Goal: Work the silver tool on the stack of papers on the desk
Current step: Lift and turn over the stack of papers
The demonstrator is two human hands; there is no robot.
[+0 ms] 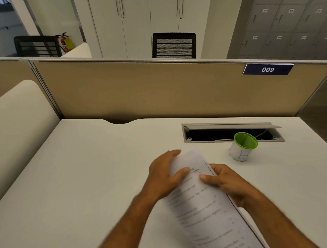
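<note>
Papers (202,203) sit between my two hands above the table (84,179), a printed stack running from the near right edge of the view up toward the middle, its far end lifted and bowed over into a curve. Lines of text run across the top sheet, too blurred to read. A dark edge shows along the right side of the stack.

My left hand (164,177) grips the far left part of the stack: the thumb lies across the top sheet and the fingers (173,154) curl round the far end, closed on the paper. My right hand (225,181) holds the right edge just opposite, thumb pressed flat on the printed face, the other fingers tucked under the stack, also closed on it. Both forearms reach in from the near edge.

No silver tool shows anywhere I can see.

To the right and a little farther off stands a white cup (242,147) with a green rim, upright, apart from the papers and from my hands. Just behind it is a grey cable tray (231,132) set into the table, its lid open. A beige partition (146,90) closes the far side, carrying a dark plate (268,69) marked 009. Beyond it, black mesh chairs (174,45) and grey lockers (291,16).
</note>
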